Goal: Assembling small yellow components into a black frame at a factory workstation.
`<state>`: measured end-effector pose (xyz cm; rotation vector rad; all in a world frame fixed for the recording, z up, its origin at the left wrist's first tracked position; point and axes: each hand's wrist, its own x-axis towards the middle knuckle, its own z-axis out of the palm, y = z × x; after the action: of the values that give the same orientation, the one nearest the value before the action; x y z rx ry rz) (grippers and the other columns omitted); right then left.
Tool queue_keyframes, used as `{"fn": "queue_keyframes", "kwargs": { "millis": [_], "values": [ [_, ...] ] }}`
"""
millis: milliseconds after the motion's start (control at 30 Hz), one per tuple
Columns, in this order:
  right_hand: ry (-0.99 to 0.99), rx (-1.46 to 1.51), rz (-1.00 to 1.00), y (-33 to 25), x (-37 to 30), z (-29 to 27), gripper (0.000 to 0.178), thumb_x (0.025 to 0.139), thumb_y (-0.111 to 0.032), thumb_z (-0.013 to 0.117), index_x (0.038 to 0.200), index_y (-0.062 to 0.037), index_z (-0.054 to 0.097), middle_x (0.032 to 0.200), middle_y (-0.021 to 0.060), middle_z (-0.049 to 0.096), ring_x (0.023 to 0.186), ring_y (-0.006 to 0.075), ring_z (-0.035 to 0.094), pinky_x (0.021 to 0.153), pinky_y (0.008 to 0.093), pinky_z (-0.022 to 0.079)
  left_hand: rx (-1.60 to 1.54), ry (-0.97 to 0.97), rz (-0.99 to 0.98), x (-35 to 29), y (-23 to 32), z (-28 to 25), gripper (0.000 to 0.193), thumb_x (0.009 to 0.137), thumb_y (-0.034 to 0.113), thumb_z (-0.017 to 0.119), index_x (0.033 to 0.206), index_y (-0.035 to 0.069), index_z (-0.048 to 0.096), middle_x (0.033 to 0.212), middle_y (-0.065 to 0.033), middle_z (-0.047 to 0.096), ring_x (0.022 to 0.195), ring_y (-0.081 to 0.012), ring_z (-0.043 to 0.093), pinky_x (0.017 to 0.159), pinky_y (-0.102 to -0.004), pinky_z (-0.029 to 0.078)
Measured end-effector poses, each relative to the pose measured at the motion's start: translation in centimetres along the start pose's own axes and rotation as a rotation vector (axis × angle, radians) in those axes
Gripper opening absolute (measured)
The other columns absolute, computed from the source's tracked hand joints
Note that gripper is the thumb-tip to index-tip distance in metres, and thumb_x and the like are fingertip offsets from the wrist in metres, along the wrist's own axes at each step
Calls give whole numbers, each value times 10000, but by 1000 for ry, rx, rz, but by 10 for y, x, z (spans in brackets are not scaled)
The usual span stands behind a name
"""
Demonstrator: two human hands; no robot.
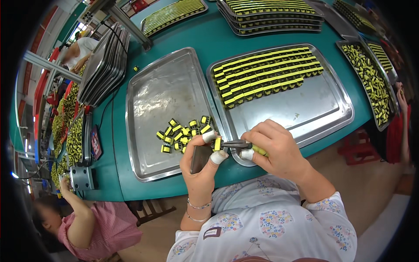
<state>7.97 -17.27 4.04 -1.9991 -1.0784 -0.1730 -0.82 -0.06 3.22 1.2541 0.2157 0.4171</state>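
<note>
My left hand (198,163), its thumb and forefinger tips wrapped in white tape, pinches a small yellow-and-black coil component (217,144). In my right hand (275,146) is a pair of pliers (235,144) with yellow-green handles; their dark jaws reach left to the component and touch or nearly touch it. Tape also covers my right thumb. Just beyond my left hand, a loose heap of similar components (178,136) lies in the left metal tray (159,91). Neat rows of them (262,74) fill the far part of the right metal tray (283,107).
Stacked trays of components (273,19) stand at the back of the green table (187,32). A tall stack of trays (104,65) rises at left, near a metal post (131,24). Another tray heaped with components (369,81) sits at right. Co-workers are at the left and right edges.
</note>
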Motion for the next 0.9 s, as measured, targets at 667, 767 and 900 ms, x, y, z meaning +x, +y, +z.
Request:
{"fn": "queue_keyframes", "kwargs": {
  "millis": [667,767,900],
  "values": [
    [54,82,46,4,-3,-1,245,648,-72,637,887,-17,622,787,101,567,719,286,537,652,380,445,-10,12,-2,-2,6,7,357,787,5,725,1104,-42,567,1017,-91,600,915,-153,582,770,-288,535],
    [23,89,20,4,-2,3,253,650,-67,640,897,-16,624,794,101,568,728,287,539,660,378,446,-20,-4,30,-3,5,9,348,794,-1,713,1103,-45,557,1013,-103,597,917,-167,585,719,-307,570],
    [25,63,9,4,-2,3,262,645,-59,643,903,-17,625,784,102,567,719,287,541,646,379,447,8,3,44,-5,1,7,342,788,-2,723,1088,-32,561,1019,-87,594,942,-159,577,796,-298,522]
  ]
}}
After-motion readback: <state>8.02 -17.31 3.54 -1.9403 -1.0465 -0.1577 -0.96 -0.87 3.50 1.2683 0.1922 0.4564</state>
